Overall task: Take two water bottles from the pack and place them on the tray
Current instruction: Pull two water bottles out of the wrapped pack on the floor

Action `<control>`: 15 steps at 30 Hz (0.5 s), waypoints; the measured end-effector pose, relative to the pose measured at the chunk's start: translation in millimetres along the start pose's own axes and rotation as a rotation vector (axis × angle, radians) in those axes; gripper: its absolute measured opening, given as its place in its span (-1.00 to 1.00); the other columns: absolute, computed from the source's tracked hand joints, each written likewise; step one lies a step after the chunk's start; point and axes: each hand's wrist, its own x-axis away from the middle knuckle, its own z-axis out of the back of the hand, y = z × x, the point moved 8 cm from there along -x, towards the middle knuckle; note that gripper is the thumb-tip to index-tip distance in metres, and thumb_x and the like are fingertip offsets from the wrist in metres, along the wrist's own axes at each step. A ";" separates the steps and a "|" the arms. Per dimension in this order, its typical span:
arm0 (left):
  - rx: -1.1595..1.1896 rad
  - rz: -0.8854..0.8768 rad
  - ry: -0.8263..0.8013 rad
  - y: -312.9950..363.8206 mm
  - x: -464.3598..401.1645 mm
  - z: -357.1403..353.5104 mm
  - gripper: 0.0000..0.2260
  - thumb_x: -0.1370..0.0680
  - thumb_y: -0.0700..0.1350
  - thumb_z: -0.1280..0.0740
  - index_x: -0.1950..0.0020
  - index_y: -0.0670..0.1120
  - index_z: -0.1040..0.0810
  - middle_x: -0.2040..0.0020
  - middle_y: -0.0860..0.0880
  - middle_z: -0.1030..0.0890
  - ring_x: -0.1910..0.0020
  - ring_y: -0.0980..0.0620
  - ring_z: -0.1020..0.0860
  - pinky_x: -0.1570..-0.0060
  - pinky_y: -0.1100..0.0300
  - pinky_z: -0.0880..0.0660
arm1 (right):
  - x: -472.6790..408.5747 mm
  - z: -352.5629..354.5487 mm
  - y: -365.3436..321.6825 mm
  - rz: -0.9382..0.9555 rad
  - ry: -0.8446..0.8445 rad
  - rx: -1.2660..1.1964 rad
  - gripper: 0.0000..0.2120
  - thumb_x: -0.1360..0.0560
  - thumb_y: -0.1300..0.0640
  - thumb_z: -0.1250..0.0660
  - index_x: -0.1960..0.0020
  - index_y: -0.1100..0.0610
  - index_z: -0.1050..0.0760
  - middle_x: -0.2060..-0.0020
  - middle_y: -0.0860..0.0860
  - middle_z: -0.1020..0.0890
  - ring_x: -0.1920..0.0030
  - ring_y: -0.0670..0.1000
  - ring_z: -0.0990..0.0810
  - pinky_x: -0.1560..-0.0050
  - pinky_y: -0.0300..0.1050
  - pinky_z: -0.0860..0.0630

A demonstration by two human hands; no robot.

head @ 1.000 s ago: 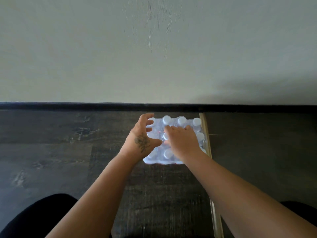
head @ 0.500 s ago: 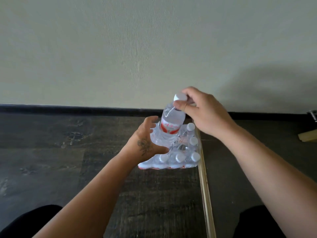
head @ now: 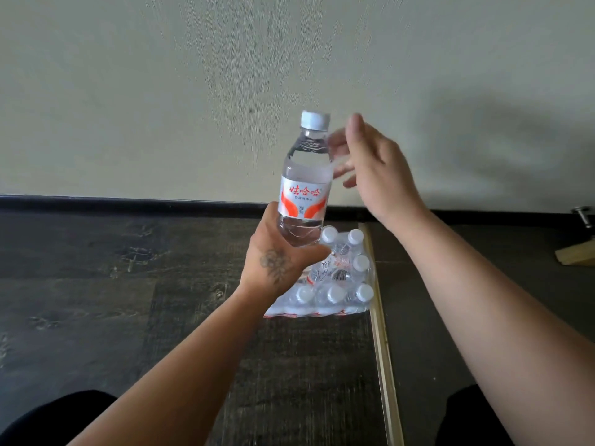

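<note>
The left hand [head: 278, 257] grips the bottom of the water bottle [head: 305, 185], which stands straight up above the pack [head: 335, 281], while the open right hand [head: 373, 169] waits just beside its top; no tray shows.

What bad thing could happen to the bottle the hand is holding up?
It could slip. The left hand holds the bottle only near its bottom, so the tall top may tip over. The right hand is open beside it and could bump it. If it drops, it would likely land on the pack below or on the floor. No tray is in view, so it may need a long carry.
</note>
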 end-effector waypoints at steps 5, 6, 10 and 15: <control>0.000 0.013 0.078 -6.0 -7.1 9.9 -0.37 -0.27 -0.06 -0.73 -0.28 0.06 -0.56 -0.02 0.10 -0.78 0.06 0.22 -0.77 0.08 0.37 -0.64 | 32.8 -51.6 100.9 -0.156 -0.312 0.453 -0.74 -0.72 -0.17 -0.23 0.01 -0.07 -0.56 0.06 -0.12 -0.73 0.07 0.04 -0.74 0.00 0.07 -0.65; -0.002 0.013 0.080 -7.9 -8.2 11.0 -0.36 -0.28 -0.04 -0.73 -0.29 0.06 -0.55 -0.05 0.10 -0.77 0.03 0.20 -0.77 0.03 0.29 -0.65 | 43.3 -64.1 115.4 -0.122 -0.387 0.570 -0.79 -0.71 -0.13 -0.26 0.01 -0.07 -0.57 0.05 -0.11 -0.71 0.02 0.05 -0.72 0.01 0.03 -0.62; -0.025 0.012 0.079 -12.9 -11.3 13.7 -0.36 -0.32 -0.06 -0.74 -0.27 0.17 -0.49 -0.02 0.22 -0.71 0.07 0.43 -0.71 0.07 0.39 -0.55 | 63.5 -96.6 143.9 0.072 -0.458 0.996 -0.74 -0.66 -0.07 -0.39 -0.20 0.11 -0.63 -0.08 0.07 -0.73 -0.11 0.10 -0.72 -0.09 0.09 -0.71; 0.008 0.032 0.090 -13.6 -14.9 11.1 -0.40 -0.32 -0.01 -0.74 -0.11 0.33 -0.43 -0.04 0.21 -0.69 0.07 0.44 -0.70 0.05 0.37 -0.53 | 60.6 -98.3 157.7 0.075 -0.416 1.126 -0.65 -0.66 -0.16 -0.41 -0.26 0.08 -0.64 -0.05 0.05 -0.77 0.03 0.02 -0.73 -0.06 -0.06 -0.64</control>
